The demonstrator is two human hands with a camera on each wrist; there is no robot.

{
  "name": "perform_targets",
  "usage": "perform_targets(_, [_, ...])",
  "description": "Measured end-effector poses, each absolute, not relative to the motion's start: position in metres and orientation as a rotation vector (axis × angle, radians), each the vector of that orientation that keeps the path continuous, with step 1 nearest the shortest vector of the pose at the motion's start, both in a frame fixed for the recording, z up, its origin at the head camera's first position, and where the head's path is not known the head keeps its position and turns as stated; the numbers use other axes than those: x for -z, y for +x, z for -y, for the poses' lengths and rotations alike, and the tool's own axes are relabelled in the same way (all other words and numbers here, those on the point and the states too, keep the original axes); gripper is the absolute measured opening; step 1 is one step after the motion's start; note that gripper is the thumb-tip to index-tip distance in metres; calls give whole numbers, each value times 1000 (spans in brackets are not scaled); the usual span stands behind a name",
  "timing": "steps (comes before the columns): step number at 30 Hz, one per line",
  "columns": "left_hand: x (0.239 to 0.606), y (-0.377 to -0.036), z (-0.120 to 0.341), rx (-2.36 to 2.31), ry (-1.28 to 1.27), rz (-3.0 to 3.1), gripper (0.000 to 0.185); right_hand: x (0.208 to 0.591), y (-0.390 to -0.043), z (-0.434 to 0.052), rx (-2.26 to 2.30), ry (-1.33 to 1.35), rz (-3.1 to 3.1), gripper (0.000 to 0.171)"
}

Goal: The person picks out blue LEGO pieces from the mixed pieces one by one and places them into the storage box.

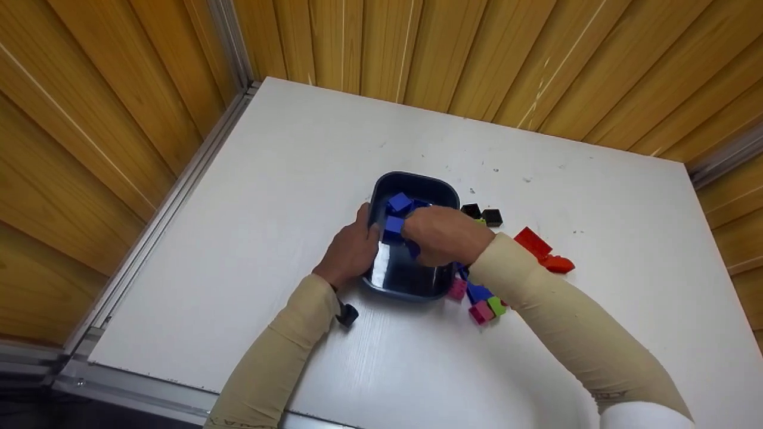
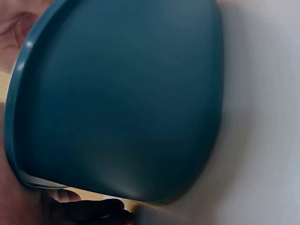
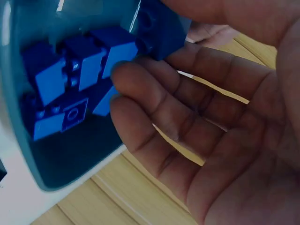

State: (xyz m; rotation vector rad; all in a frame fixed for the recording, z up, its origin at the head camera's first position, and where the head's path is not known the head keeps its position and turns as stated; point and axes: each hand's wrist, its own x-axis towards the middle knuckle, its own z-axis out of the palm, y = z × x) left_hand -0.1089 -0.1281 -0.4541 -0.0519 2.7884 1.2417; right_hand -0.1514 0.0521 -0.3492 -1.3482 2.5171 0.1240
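A dark blue bin (image 1: 411, 281) stands mid-table and holds several blue bricks (image 1: 398, 202). My left hand (image 1: 353, 245) grips the bin's left rim, fingers curled over the edge. In the left wrist view the bin's outer wall (image 2: 122, 93) fills the frame. My right hand (image 1: 410, 233) hovers over the bin. In the right wrist view the right hand (image 3: 159, 56) holds one blue brick (image 3: 157, 28) between thumb and forefinger, the other fingers spread. Below it lie the blue bricks (image 3: 70, 79) inside the bin (image 3: 70, 159).
Loose bricks lie right of the bin on the white table (image 1: 286, 179): black (image 1: 483, 213), red (image 1: 532, 241), orange-red (image 1: 558, 263), pink (image 1: 480, 311), green (image 1: 496, 305), blue (image 1: 478, 292). Wooden walls (image 1: 89, 119) close in the far and left sides.
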Motion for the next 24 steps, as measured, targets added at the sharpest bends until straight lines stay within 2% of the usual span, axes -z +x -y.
perform_targets(15, [453,-110,129,-1235,-36,-2785,60,377,-159,-27,-163,-1394,-2496,16])
perform_targets(24, [454,-108,129,-1235,-31,-2804,57,389,-158,-14,-264,-1272,-2481,23])
